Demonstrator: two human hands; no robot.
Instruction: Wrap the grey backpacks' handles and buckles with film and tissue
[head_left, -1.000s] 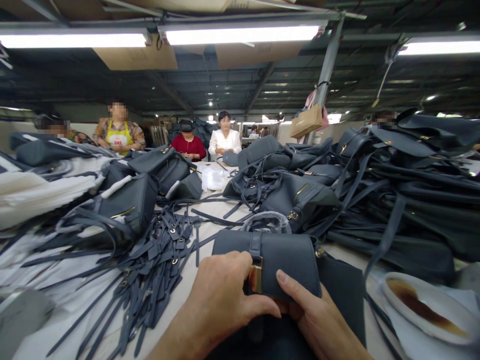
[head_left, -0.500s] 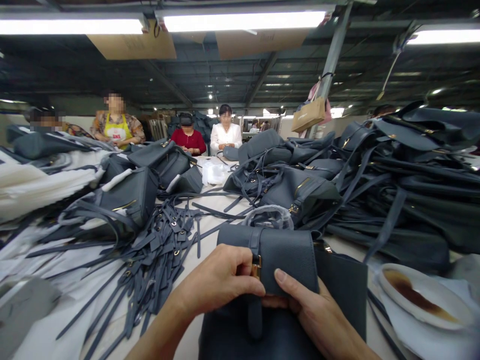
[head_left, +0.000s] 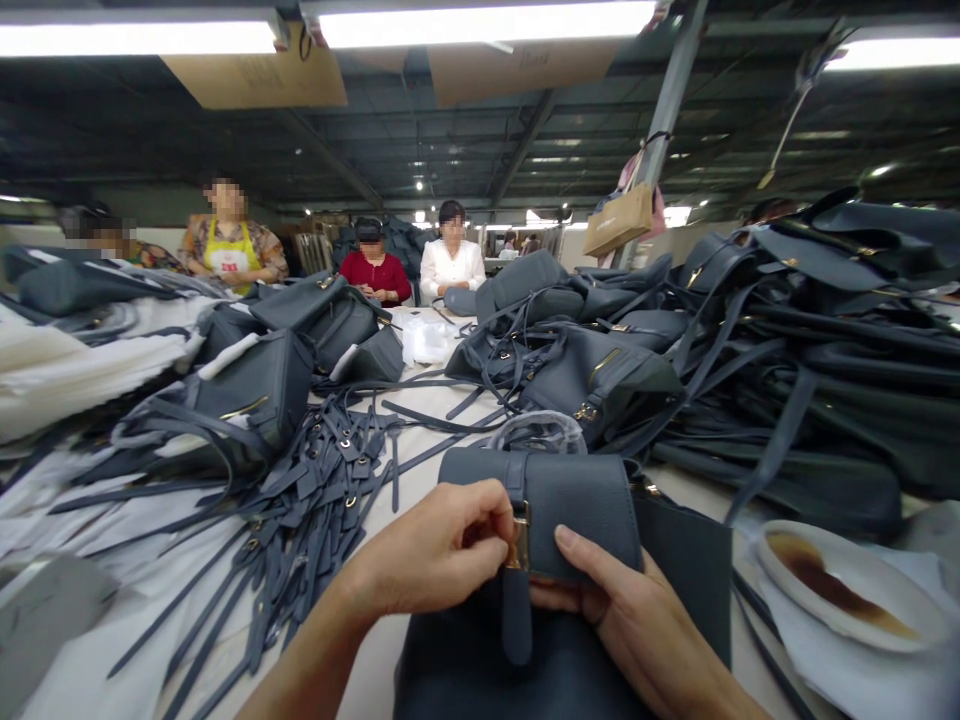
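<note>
A dark blue-grey leather backpack [head_left: 577, 500] lies in front of me, its flap folded over the front. Down the flap's middle runs a strap with a gold buckle [head_left: 519, 537], and the strap's rounded tip [head_left: 516, 625] hangs below it. With thumb and fingertips pinched together, my left hand [head_left: 442, 548] grips the buckle at its left edge. My right hand [head_left: 619, 595] clasps the flap's lower edge, thumb on top and fingers curled underneath. What lies under the flap is hidden.
Loose short straps with buckles [head_left: 315, 500] are heaped at left, near white paper [head_left: 90, 380]. Similar bags [head_left: 600, 370] pile up ahead and at right [head_left: 840, 400]. A dish with brown liquid [head_left: 892, 620] stands at right. Several people sit or stand across the table.
My left thumb and fingers have drawn back left and slightly up from the strap, exposing more of the buckle and tip. My right hand keeps its hold on the flap.
</note>
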